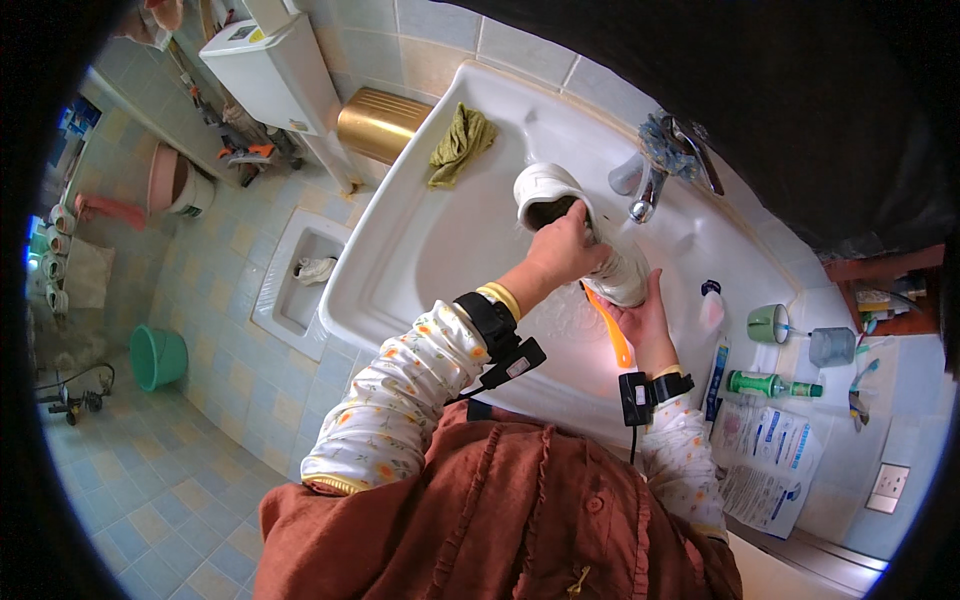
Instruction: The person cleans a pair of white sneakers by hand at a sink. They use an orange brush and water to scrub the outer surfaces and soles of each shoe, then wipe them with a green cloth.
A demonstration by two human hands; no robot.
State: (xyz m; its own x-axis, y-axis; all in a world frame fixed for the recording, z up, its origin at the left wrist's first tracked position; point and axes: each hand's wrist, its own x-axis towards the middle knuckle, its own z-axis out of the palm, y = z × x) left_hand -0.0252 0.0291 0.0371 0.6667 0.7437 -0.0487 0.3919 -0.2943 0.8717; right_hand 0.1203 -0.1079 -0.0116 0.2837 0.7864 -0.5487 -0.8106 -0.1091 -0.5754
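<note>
A wet white shoe (615,266) is held over the white sink basin (465,247), its opening towards the far left and its toe towards me. My left hand (570,244) grips it at the collar, with the thumb by the opening. Cupped against the toe end is my right hand (641,322), its thumb raised and its fingers partly hidden by the shoe. An orange handle (615,337) runs from beneath the shoe past my right palm; its other end is hidden, and whether my fingers touch it is unclear. Water ripples in the basin below.
A chrome faucet (643,202) with a cloth on it stands behind the shoe. An olive cloth (463,142) lies in the basin's far left corner. A green cup (766,324) and a green bottle (772,384) are at right. Another shoe (315,270) lies in the squat toilet (289,300).
</note>
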